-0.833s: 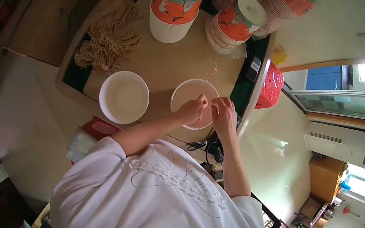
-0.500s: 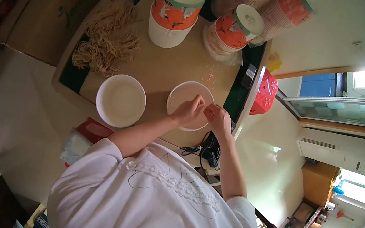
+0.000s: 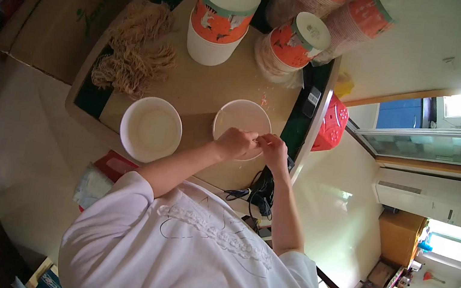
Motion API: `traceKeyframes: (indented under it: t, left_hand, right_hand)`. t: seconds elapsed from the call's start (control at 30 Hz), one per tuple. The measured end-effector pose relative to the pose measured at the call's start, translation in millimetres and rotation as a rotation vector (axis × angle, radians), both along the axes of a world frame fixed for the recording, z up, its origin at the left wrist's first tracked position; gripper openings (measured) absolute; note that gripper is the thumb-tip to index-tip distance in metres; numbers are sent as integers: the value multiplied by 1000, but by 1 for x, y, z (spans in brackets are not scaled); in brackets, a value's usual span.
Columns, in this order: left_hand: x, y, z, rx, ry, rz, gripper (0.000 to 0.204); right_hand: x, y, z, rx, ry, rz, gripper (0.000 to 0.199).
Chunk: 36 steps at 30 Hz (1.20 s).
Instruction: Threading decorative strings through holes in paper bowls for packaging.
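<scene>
Both my hands are closed and meet at the right-hand, near side of a white paper bucket [image 3: 235, 114], which stands open side up on the table. My left hand [image 3: 235, 143] reaches across the bucket's near rim with fingers pinched. Against it, my right hand [image 3: 273, 151] pinches at the rim too. Whatever small thing lies between the fingertips is too small to make out. To the left stands a second white paper bucket [image 3: 151, 129], open side up. Behind it lies a loose heap of thin tan cords [image 3: 136, 52].
An upside-down stack of orange-printed paper buckets [image 3: 220, 23] stands at the back. Beside it is a partly bagged stack [image 3: 293, 41], with more stacks behind. Black cables [image 3: 262, 192] lie at the near right edge. A red plastic stool [image 3: 332, 124] stands beyond the table's right side.
Both hands stay together at the bucket's rim and have shifted slightly, fingers now lower and closer together. The view has tilted a little. The buckets and cords look unmoved.
</scene>
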<state>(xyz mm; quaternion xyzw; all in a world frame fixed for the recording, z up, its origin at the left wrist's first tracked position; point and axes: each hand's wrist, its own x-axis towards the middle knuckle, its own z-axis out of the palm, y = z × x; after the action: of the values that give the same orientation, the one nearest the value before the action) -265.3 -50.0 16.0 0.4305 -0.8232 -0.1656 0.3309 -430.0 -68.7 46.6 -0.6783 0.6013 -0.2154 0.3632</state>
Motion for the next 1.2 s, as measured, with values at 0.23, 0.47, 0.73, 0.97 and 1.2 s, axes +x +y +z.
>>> traceKeyframes:
  t: [0.23, 0.47, 0.73, 0.97, 1.2]
  left_hand:
    - [-5, -7, 1, -53, -168, 38, 20]
    - [-8, -14, 6, -58, -96, 36, 23]
    - [4, -24, -25, 473, 124, 230, 15]
    - [-6, -8, -3, 163, 339, 64, 28]
    - [-6, -1, -3, 533, 513, 168, 20]
  right_hand:
    - [0, -1, -3, -250, -16, -45, 11]
    - [-11, -19, -12, -330, 9, 37, 8]
    - [-1, -6, 7, -54, 145, 76, 17]
    - [8, -2, 14, -36, 190, 57, 16]
    - [0, 0, -4, -8, 107, 38, 18]
